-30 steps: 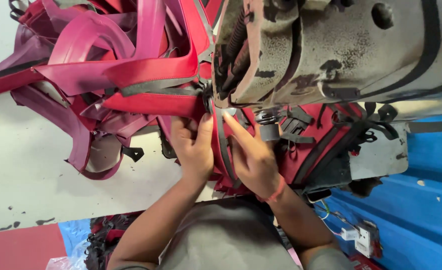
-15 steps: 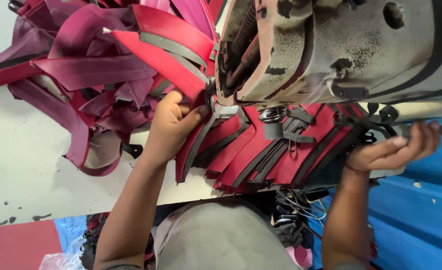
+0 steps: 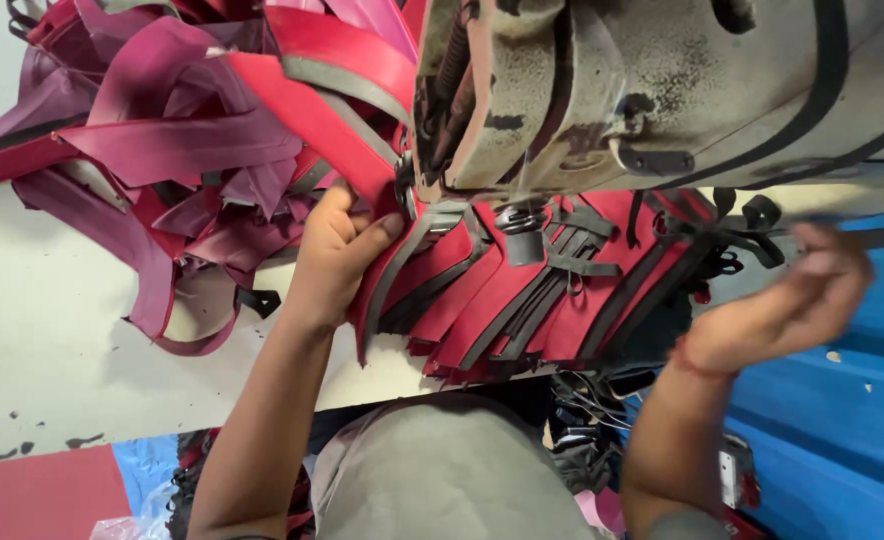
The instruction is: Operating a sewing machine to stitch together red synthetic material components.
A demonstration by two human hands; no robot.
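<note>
My left hand (image 3: 334, 252) grips the edge of a red padded strap piece (image 3: 307, 125) with grey trim, right beside the presser foot (image 3: 522, 228) of a worn, dirty sewing machine (image 3: 662, 90). Several red strap pieces (image 3: 482, 300) with black webbing fan out under the machine's arm. My right hand (image 3: 797, 290) is blurred at the far right, fingers curled close to the black webbing ends (image 3: 707, 225). Whether it holds any webbing is unclear.
A heap of maroon and red strap pieces (image 3: 182, 150) lies on the white table (image 3: 42, 330) to the left. A blue surface (image 3: 842, 430) lies at the lower right, with cables and clips (image 3: 602, 400) below the table edge. Red flooring (image 3: 32, 500) shows at the bottom left.
Both hands were together at the needle a second ago. My right hand has swung out to the far right, and my left hand has shifted left along the red piece.
</note>
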